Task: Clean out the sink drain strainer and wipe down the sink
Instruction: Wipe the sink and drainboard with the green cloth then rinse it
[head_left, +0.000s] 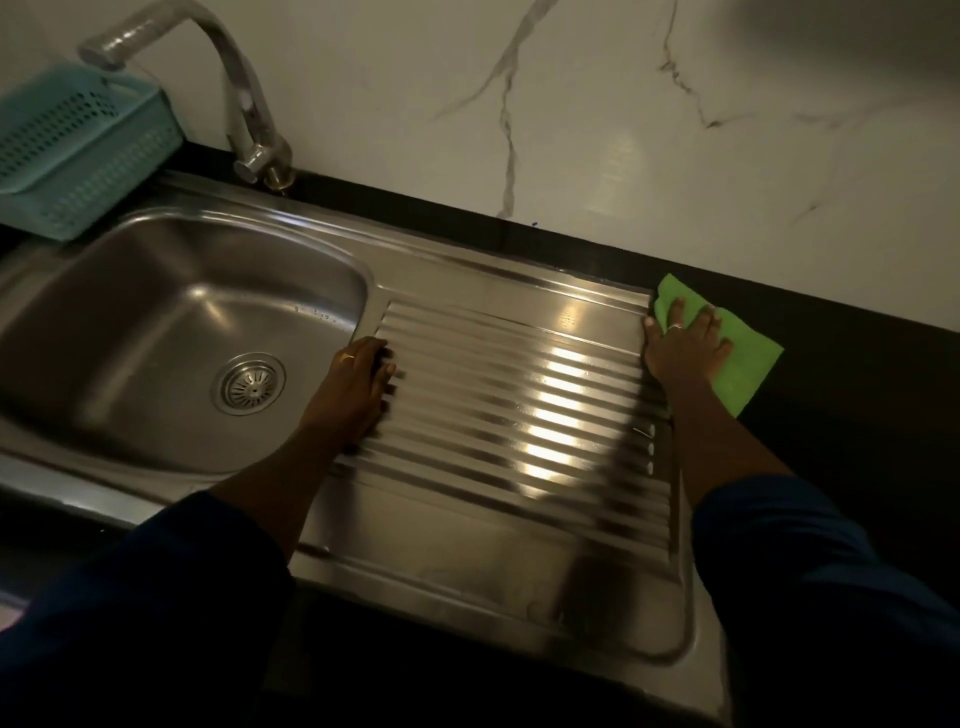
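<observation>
**Cloth at far-right corner, rest of sink lies to its left**

Right hand (685, 343) flat, fingers spread, pressing the green cloth (748, 369) where the drainboard (519, 405) meets the black counter (841, 405). Ridges run left-right, so the wipe path heads left toward the basin (156, 322). Left hand (358, 387) rests on the ridges, holding nothing, and is nearer the strainer (248, 383) seated in the drain. Light is dim: the strainer looks clean, but I can't confirm. Cloth is half hidden under the palm.

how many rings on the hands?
2. A gold ring on the left hand, which rests on the drainboard; a silver ring on the right hand pressing the green cloth. Others may be hidden.
</observation>
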